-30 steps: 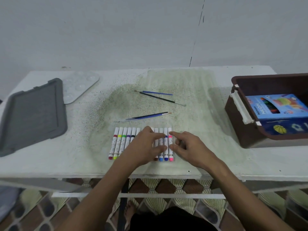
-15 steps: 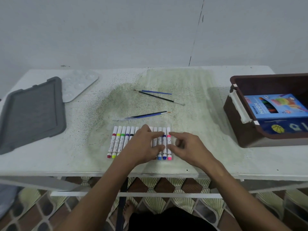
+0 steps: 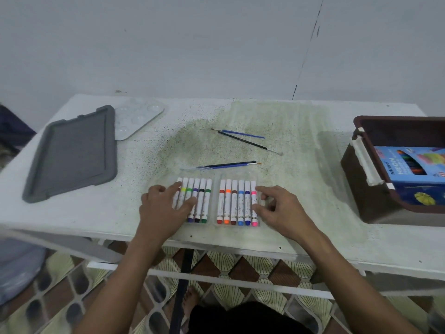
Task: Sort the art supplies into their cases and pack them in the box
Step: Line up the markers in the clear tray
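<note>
A clear plastic marker case (image 3: 215,200) lies open on the white table (image 3: 301,165), with several markers in each half. My left hand (image 3: 163,206) rests on the left row of markers (image 3: 199,201), its fingers spread over them. My right hand (image 3: 277,208) touches the right edge of the right row of markers (image 3: 237,202), index finger and thumb at the pink one. Several paintbrushes (image 3: 243,141) lie loose behind the case, two more (image 3: 228,165) just beyond it. The brown box (image 3: 361,189) at the right holds a blue neon crayon carton (image 3: 414,169).
A grey box lid (image 3: 72,153) lies at the table's left, and a clear paint palette (image 3: 137,119) sits behind it. The table's front edge runs just below my hands. A grey wall stands close behind the table.
The marker case has come open into two halves with a gap between them. My left hand slid left over the left row and my right hand moved to the right row's edge.
</note>
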